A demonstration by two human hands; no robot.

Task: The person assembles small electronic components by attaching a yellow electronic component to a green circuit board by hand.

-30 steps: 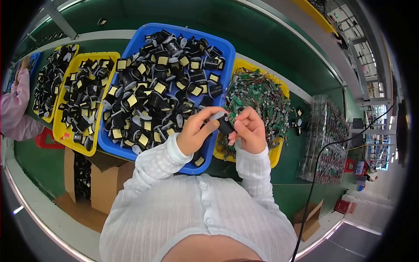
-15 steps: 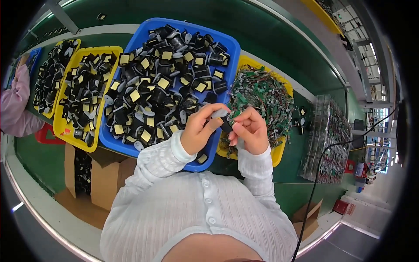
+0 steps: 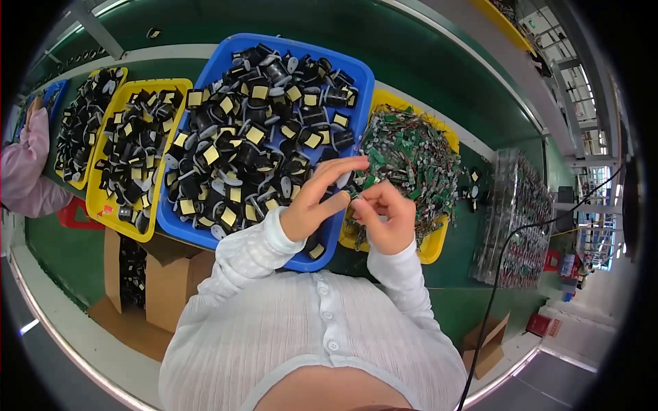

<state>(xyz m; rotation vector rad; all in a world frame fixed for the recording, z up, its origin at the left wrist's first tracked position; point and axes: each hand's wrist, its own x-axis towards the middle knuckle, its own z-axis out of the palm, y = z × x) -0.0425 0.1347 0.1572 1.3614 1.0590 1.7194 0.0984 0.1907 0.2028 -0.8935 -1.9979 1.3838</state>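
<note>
My left hand [image 3: 310,204] is closed on a small black plastic housing with a grey end piece [image 3: 344,180], mostly hidden by the fingers. Close beside it, my right hand [image 3: 391,220] pinches a small green circuit board [image 3: 371,182] at the housing's right side. Whether the board sits inside the housing cannot be made out. Under my left hand is a blue tray [image 3: 214,63] heaped with black housings [image 3: 258,155] bearing pale yellow pads. Beyond my right hand, a yellow tray [image 3: 434,251] holds a tangled pile of circuit boards with thin wires [image 3: 411,161].
Two more yellow trays [image 3: 179,85] of housings stand at the left, by a person's pink sleeve [image 3: 31,161]. A cardboard box [image 3: 168,291] is below them. Stacked clear plastic trays [image 3: 504,219] stand at the right, with a black cable [image 3: 504,257] hanging in front.
My right hand has shifted slightly left and down, its fingertips closer to my left thumb. The left fingers have stretched further over the housing, hiding more of it.
</note>
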